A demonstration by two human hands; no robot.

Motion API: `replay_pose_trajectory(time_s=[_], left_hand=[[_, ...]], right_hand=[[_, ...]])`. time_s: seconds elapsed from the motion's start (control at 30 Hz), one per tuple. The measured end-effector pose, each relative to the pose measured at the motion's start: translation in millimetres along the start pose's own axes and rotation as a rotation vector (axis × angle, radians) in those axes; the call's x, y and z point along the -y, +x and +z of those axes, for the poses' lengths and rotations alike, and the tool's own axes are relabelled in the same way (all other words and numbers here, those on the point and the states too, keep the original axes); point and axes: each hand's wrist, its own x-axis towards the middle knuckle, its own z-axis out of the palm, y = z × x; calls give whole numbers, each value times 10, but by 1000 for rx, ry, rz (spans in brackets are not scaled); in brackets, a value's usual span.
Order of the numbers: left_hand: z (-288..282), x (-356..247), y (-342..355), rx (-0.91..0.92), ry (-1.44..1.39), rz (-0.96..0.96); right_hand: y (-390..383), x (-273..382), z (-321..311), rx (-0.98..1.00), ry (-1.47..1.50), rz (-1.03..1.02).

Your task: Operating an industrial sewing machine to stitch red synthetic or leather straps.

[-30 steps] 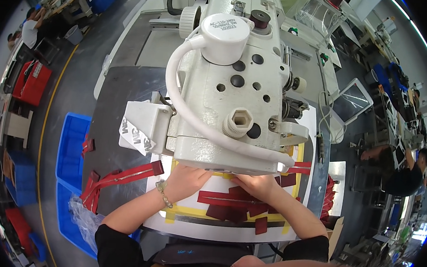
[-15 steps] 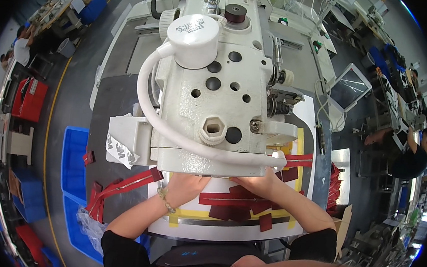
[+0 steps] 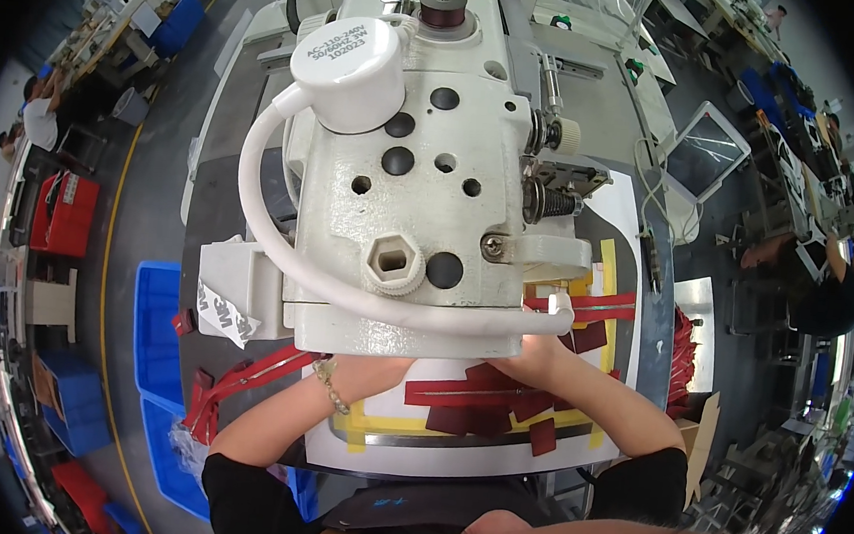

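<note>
My left hand (image 3: 370,375), with a bead bracelet at its wrist, reaches under the front of a white sewing machine head (image 3: 422,206). The machine hides its fingers. My right hand (image 3: 538,360) goes in under the front right corner, its fingers hidden too. What either hand holds cannot be seen. Beside my right forearm lies a red zipper strip (image 3: 447,394), with dark red fabric pieces (image 3: 470,420) around it on the white work plate (image 3: 402,456). More red zipper strips (image 3: 263,370) lie left of my left wrist. Another red zipper (image 3: 604,307) sticks out beyond my right hand.
A thick white hose (image 3: 252,193) curves across the machine head. Blue bins (image 3: 156,331) stand at the left by the table edge. A pile of red strips (image 3: 682,362) lies at the right, near a screen (image 3: 707,154). Other people sit at benches on both sides.
The view has shifted slightly, so the machine head sits further left in it. Both hands are now more covered by the machine. The strips on the plate look much the same.
</note>
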Motion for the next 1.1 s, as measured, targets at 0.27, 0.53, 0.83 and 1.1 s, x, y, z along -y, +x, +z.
replay_pose_trajectory(time_s=[0.27, 0.53, 0.83, 1.1], left_hand=[[8, -1, -16, -45, 11, -3], [81, -67, -109, 24, 71, -106], [138, -130, -202, -196, 353, -181], [89, -259, -73, -207, 552, -147]], right_hand=[[-55, 24, 76, 57, -10, 13], [94, 216, -33, 44, -69, 28], [98, 286, -57, 88, -137, -5], [105, 295, -44, 111, -188, -6]])
